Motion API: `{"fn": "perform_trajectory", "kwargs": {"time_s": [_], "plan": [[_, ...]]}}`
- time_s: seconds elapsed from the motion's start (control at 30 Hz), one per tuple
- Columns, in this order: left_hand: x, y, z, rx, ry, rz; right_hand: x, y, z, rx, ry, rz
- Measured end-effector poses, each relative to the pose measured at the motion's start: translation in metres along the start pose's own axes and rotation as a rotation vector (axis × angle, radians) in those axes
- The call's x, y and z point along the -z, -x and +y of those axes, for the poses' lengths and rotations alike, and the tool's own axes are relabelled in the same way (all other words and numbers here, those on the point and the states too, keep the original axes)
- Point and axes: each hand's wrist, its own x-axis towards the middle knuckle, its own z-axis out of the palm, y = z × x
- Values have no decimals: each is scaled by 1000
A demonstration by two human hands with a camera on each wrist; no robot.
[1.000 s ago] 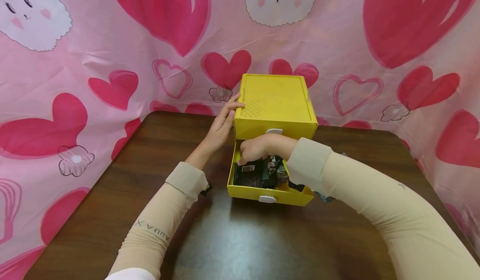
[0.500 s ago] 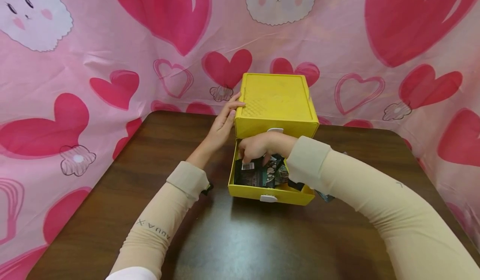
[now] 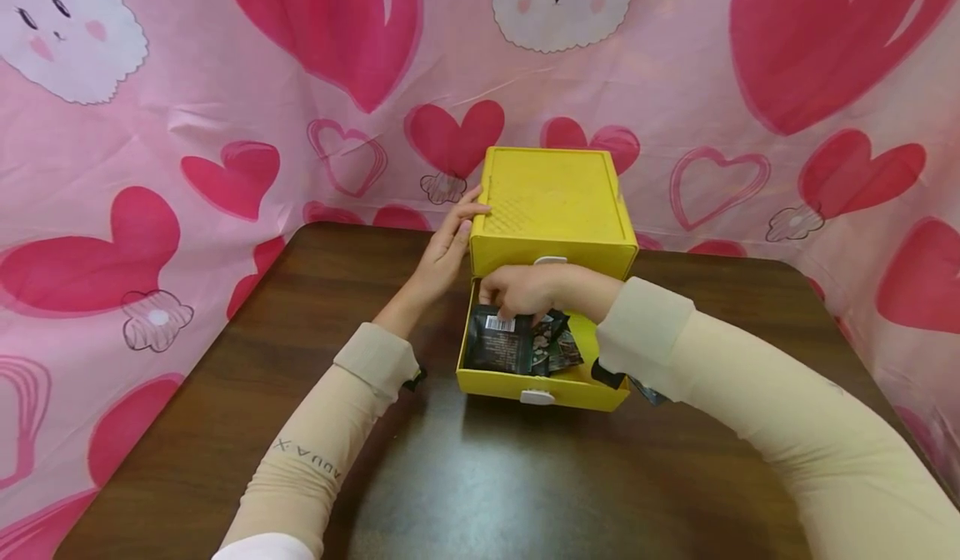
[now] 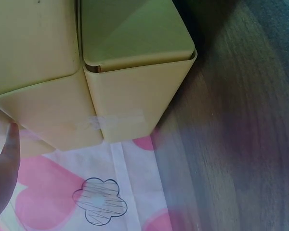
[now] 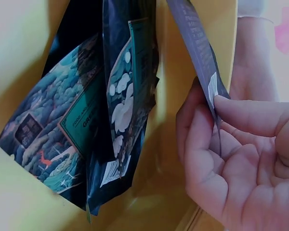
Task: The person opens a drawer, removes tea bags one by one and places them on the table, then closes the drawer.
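A yellow two-drawer box [image 3: 551,197] stands on the table with its lower drawer [image 3: 487,382] pulled out. My left hand [image 3: 442,253] rests against the box's left side, fingertips at the top edge; in the left wrist view a finger [image 4: 10,144] touches its side. Inside the drawer, my right hand [image 3: 525,290] pinches the edge of a dark packet [image 3: 497,347] with a barcode. The right wrist view shows this packet [image 5: 198,48] edge-on between thumb and fingers. Beside it in the drawer are other dark packets with printed patterns [image 5: 48,130], one bearing white shapes [image 5: 127,96].
A white handle [image 3: 537,397] sits on the drawer's front. Part of a bluish packet [image 3: 648,393] shows on the table right of the drawer, mostly hidden by my right sleeve. Behind the brown table [image 3: 360,285] hangs a pink cloth [image 3: 660,68] with hearts.
My right hand has taken hold of the barcoded packet, which now shows more fully at the drawer's left. My right wrist has shifted to the right. The left hand stays in place.
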Motion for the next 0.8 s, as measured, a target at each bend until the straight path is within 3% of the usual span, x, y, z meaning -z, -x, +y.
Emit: {"fn": "perform_trajectory", "kwargs": {"time_s": [0.17, 0.4, 0.8], "plan": [[-1, -2, 6, 26, -1, 6, 5, 11, 2, 55, -50, 11], [-7, -3, 32, 35, 9, 1, 16, 31, 6, 163, -178, 48], [-8, -1, 31, 76, 16, 7, 32, 75, 33, 253, -313, 133]]}}
